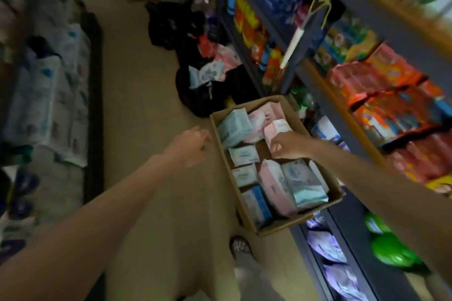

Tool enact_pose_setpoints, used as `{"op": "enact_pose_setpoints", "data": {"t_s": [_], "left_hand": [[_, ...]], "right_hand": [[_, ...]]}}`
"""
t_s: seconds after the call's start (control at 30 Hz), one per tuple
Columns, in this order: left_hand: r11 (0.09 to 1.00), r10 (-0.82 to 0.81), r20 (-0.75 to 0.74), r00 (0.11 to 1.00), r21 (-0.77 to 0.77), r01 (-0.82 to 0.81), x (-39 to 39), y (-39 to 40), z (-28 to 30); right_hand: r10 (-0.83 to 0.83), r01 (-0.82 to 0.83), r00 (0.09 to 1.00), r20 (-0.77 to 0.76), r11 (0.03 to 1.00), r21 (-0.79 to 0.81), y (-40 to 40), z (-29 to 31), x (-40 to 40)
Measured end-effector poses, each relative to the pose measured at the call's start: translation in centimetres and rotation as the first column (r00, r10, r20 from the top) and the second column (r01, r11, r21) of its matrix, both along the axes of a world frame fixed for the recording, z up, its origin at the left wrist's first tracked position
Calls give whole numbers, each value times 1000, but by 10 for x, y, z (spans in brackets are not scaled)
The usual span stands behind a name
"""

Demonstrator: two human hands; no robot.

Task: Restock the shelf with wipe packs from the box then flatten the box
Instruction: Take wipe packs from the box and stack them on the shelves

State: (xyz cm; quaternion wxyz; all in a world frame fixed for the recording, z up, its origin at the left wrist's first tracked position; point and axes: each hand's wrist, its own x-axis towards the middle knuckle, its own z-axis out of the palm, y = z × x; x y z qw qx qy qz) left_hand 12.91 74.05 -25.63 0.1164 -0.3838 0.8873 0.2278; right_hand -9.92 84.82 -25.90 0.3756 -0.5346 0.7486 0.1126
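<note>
An open cardboard box (300,221) stands on the floor against the right-hand shelf (342,115). It holds several wipe packs: a light blue one (233,127) at the far end, a pink one (275,186) and a pale blue one (303,183) near me. My right hand (291,145) is over the middle of the box, its fingers curled on a pale pink pack (277,128). My left hand (193,145) hovers just left of the box's rim, loosely curled and holding nothing. The view is blurred.
Black bags with loose packs (208,85) lie on the floor beyond the box. Stacked paper packs (49,95) line the left side of the narrow aisle. My foot (241,247) stands near the box's front corner. Green items (391,249) sit on the bottom shelf.
</note>
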Motion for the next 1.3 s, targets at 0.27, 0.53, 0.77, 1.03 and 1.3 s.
{"op": "enact_pose_setpoints", "data": {"t_s": [0.27,0.53,0.77,1.03,1.3], "left_hand": [[966,232,-139,963,148,-212,-66,17,-125],[973,209,-144,967,131,-190,-68,26,-182],[978,173,-143,974,143,-153,-66,36,-193],[919,183,-43,982,361,-156,-73,15,-150],[829,362,-241,900,525,-193,-72,-25,-4]], "right_hand": [[21,-22,995,93,1000,11,0,-187,-26],[567,-573,819,85,814,94,14,-301,24],[395,-448,892,219,837,314,3,-280,22],[445,-459,871,210,888,21,-59,-168,-31],[498,-446,865,65,821,-355,-133,68,-28]]}}
